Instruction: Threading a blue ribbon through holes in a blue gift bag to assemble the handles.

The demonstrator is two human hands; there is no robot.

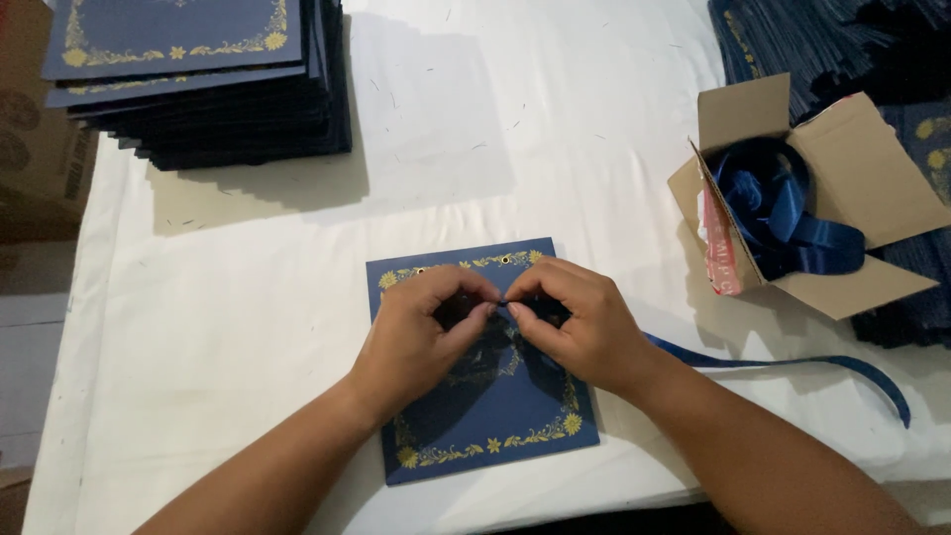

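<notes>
On a white-covered worktop [248, 327], a blue card with gold floral border [485, 416] lies flat as the left hand [421, 332] and right hand [580, 322] both pinch a dark blue ribbon [792, 365] above it. Uneven pulling could slip the ribbon free or crease the card.

A small craft packing workshop: a tall stack of navy gold-bordered card covers [198, 74], an open cardboard box of blue ribbon [792, 203], a white-clothed table [228, 297].
</notes>
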